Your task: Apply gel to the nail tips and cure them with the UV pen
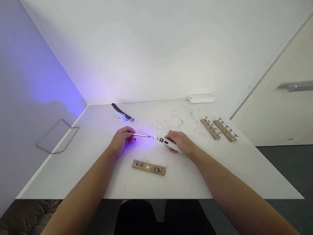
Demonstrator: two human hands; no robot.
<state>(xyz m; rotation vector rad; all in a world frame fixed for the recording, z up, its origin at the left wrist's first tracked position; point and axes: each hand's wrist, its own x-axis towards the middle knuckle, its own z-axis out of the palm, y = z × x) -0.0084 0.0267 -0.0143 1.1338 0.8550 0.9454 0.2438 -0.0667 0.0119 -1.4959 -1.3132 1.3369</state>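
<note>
My left hand point(123, 138) is closed around the back end of a slim gold pen-like stick point(140, 135), which points right. Something small and dark sits at its tip, too small to make out. Closed from the right, my right hand point(178, 140) grips a white handheld UV lamp point(167, 143) with a small display and a dark button. Violet light spills from the lamp's lit end, close to the stick's tip. Below both hands lies a cork strip point(144, 166) with small upright nail-tip stands at both ends and a white dot between them.
Two more cork strips with stands, one nearer point(210, 129) and one farther point(225, 130), lie at right. A dark nail file point(122, 111) and clear plastic piece point(123, 118) lie back left. A white power strip point(201, 98) rests by the wall; a wire frame point(57, 137) stands left.
</note>
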